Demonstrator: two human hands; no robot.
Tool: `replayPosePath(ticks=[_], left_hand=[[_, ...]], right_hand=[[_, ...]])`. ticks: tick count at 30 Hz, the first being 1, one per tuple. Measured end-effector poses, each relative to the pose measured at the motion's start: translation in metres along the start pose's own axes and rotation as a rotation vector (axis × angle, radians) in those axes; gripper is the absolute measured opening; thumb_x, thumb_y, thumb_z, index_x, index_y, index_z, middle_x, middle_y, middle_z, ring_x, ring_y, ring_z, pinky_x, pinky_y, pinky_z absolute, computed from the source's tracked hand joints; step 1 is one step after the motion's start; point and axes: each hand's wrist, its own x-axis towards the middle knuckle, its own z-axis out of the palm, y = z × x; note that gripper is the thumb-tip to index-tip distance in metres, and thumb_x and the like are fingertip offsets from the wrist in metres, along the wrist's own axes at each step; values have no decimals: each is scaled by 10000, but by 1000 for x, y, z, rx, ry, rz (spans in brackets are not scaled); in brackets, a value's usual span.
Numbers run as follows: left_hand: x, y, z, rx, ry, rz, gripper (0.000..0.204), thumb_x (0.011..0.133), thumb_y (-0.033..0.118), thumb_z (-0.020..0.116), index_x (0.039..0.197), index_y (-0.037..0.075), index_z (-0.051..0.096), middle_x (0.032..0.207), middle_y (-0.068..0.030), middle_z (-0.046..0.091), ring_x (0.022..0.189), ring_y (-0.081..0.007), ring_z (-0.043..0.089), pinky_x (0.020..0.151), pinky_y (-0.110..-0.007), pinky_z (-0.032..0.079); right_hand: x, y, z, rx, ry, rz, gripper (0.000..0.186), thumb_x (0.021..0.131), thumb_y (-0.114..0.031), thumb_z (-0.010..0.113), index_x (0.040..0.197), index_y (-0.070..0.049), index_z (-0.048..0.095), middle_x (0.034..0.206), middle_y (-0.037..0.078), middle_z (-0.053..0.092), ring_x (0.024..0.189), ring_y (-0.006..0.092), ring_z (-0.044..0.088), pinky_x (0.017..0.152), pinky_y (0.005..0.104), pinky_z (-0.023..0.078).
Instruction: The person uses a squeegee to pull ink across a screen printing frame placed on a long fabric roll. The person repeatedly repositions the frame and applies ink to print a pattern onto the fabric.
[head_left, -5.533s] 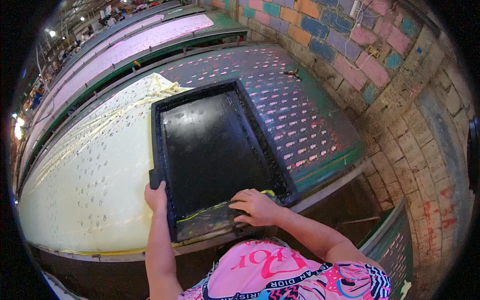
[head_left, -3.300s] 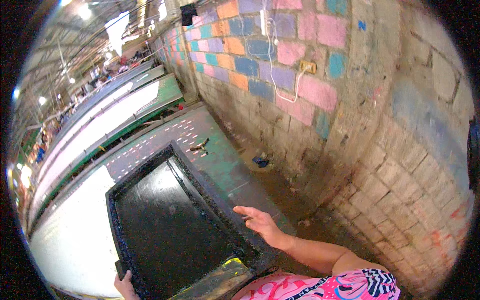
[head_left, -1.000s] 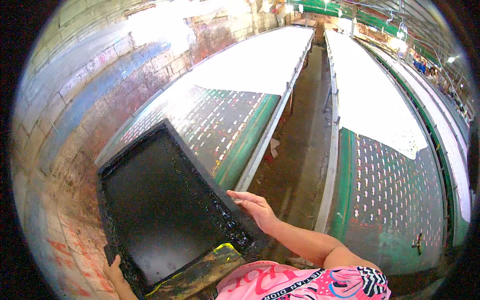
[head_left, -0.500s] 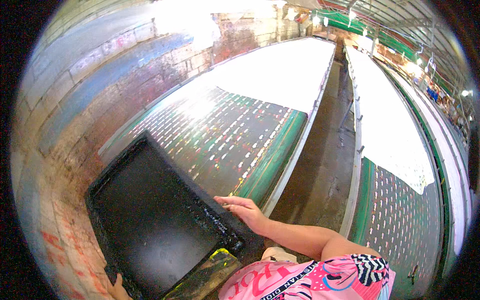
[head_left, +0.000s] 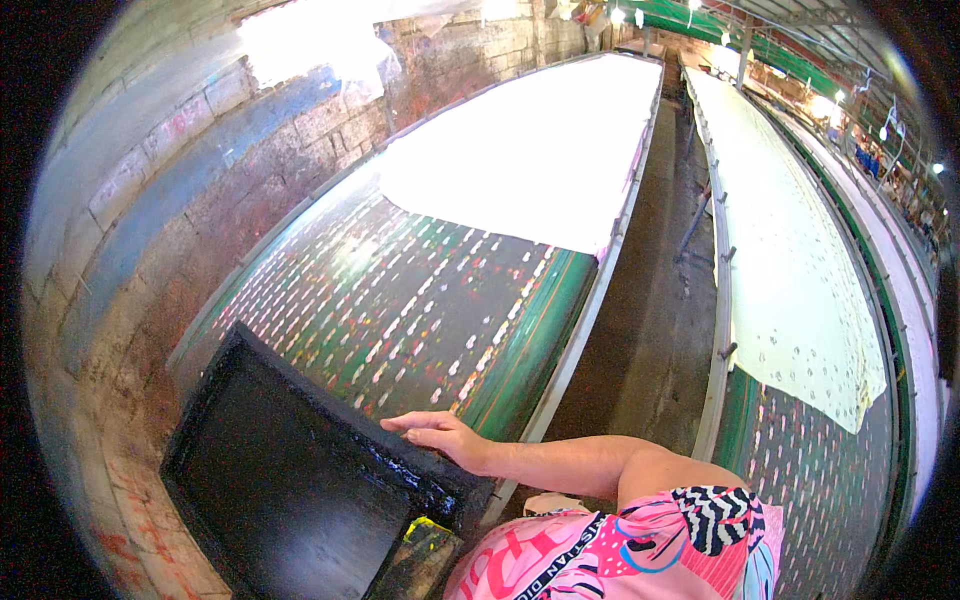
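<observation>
A large black screen-printing frame point(head_left: 290, 480) tilts in front of me at the lower left, its raised dark border wet and glossy along the right side. Over that right border lies my right hand point(head_left: 445, 440), fingers stretched out and pointing left, resting at the frame's edge without wrapping round it. Near the frame's lower right corner sits a worn wooden piece point(head_left: 425, 555) with a bright yellow smear on its end. My left hand is out of sight.
A long printing table point(head_left: 400, 300) with pale dashes runs ahead, white cloth point(head_left: 530, 150) over its far part. Right of the narrow wet aisle point(head_left: 640, 350) stands another table with pale cloth point(head_left: 790, 270). A stained block wall point(head_left: 250, 170) borders the left.
The frame has shifted lower and slightly left in view, and my right hand has moved left with it. My left hand, earlier at the frame's lower left edge, has gone out of view.
</observation>
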Motion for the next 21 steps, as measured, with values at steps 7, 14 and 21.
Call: replayPosePath(ticks=[7, 14, 21], left_hand=[[-25, -2, 60, -29, -30, -45, 684, 949, 65, 841, 1572, -41, 579, 1479, -169, 682, 1258, -332, 686, 1053, -480, 593], [-22, -39, 72, -78, -24, -129, 697, 950, 70, 842, 1581, -46, 568, 1489, -176, 675, 1267, -337, 683, 1056, -483, 593], [-25, -67, 52, -236, -88, -199, 710, 952, 75, 843, 1589, -50, 556, 1499, -182, 668, 1275, -342, 680, 1058, -485, 594]], right_hand=[[7, -26, -63, -14, 20, 23, 482, 1127, -190, 635, 1572, -5, 630, 1577, 101, 666, 1477, 198, 576, 1264, 372, 404], [3, -40, -85, -115, 66, -5, 485, 1103, -199, 664, 1544, 5, 655, 1541, 105, 694, 1448, 201, 600, 1256, 373, 417], [25, -64, -151, -190, 55, 37, 466, 1119, -169, 604, 1551, -2, 653, 1583, 113, 667, 1472, 219, 590, 1260, 389, 418]])
